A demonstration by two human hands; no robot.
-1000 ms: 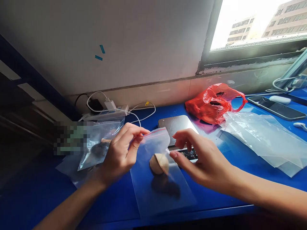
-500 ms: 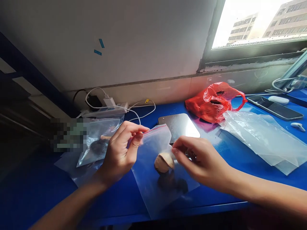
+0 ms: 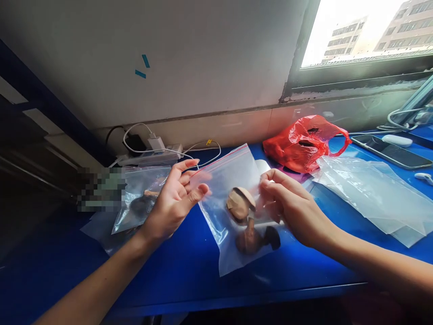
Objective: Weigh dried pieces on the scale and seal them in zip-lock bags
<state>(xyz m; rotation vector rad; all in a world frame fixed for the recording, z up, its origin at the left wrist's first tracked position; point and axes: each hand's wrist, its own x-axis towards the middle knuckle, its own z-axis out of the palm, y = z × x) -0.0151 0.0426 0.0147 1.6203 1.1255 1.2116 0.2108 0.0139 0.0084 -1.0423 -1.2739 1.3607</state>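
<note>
Beside a bright window (image 3: 352, 34), at a blue worktop (image 3: 189, 275) set against a grey wall (image 3: 209, 54), holds a clear zip bag (image 3: 233, 176) tilted in front of the body. Pinches the bag's right-hand edge between thumb and fingertips of the right hand (image 3: 294, 203), in a narrow grip. Poises the left hand (image 3: 179, 192) at the upper left corner with a wide, loose grip, thumb and forefinger apart beside the red-lined zip strip (image 3: 223, 159), some fingertips dim behind the film; cannot tell, touching or merely near. Shows brown mushroom-like pieces through the plastic, a pale one (image 3: 238, 205) uppermost, darker ones (image 3: 250, 239) lower down.

Seems to rely on the right-hand pinch alone, so risks a swing or drop in case of slipping on the slick film. Could also spill pieces through too steep a tilt with the mouth unsealed; impossible to tell from this angle, open or closed. Might crease or stretch the thin edge by tugging hard on one side only.

Has another filled bag (image 3: 135, 203) to the left; to the right, loose flat bags (image 3: 368, 194), a crumpled red carrier bag (image 3: 301, 140) and a phone (image 3: 392, 151).
</note>
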